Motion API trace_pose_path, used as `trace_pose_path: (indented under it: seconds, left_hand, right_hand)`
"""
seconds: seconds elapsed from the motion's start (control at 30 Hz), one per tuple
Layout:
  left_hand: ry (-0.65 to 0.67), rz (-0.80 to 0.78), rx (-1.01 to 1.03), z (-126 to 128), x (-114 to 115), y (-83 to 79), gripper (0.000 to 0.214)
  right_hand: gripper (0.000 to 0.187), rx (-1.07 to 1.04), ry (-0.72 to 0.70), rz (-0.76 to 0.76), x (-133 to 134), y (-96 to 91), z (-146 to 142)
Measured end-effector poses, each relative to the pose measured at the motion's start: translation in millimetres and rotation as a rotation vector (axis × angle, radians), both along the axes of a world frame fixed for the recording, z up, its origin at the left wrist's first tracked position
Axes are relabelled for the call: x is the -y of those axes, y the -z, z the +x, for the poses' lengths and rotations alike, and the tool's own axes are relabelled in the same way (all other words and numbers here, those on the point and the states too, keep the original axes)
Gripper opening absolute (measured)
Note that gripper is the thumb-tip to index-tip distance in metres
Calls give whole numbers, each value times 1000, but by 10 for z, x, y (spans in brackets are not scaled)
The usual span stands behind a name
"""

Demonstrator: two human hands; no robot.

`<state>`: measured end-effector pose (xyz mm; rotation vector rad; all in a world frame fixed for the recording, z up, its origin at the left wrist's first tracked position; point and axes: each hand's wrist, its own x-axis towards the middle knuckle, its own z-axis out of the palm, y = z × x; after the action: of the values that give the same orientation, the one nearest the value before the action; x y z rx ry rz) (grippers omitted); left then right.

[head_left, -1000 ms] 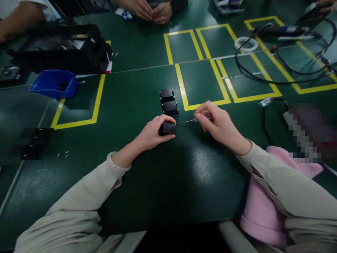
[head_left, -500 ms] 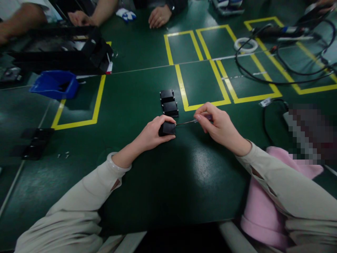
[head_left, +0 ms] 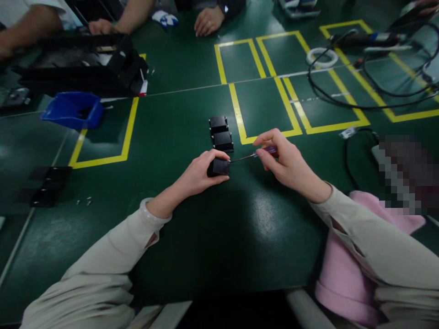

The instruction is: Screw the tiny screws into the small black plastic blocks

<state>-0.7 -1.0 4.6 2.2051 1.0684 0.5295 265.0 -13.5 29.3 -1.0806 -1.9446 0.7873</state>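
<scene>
My left hand [head_left: 199,172] is closed around a small black block-shaped part [head_left: 220,167], thumb at its near side and fingers over its far side. From the right, my right hand [head_left: 286,160] grips a screwdriver [head_left: 272,151] by its purplish handle. The thin shaft lies almost level, and its tip meets the right side of the held part near my left fingertips. Just beyond, two similar black parts [head_left: 222,139] with small shiny screws at their edges stand in a row. Whether a screw sits under the tip is too small to tell.
Loose screws [head_left: 84,201] and more black parts [head_left: 48,187] lie to the left. Beyond them are a blue bin [head_left: 72,110] and a long black housing [head_left: 78,64]. Cable [head_left: 343,103], white tape roll [head_left: 321,58] and pink cloth [head_left: 343,283] occupy the right. Co-workers' hands [head_left: 208,21] rest across the table.
My right index finger has lifted and opened away from the screwdriver handle, showing more of it. The tip stays at the part, and my left hand keeps its hold.
</scene>
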Motion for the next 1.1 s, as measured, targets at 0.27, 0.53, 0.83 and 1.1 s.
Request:
trace_pose_path:
  seconds: [0.27, 0.53, 0.83, 1.1]
  left_hand:
    - [5, 9, 11, -7, -5, 10, 41]
    - [10, 12, 18, -8, -8, 10, 41]
    - [7, 10, 11, -14, -3, 13, 42]
    - [15, 15, 19, -4, -5, 6, 41]
  right_hand:
    - [8, 17, 10, -31, -6, 14, 11]
    - [10, 28, 31, -16, -20, 16, 6]
    - [6, 33, 14, 6, -3, 6, 9]
    - [13, 25, 14, 14, -3, 19, 11]
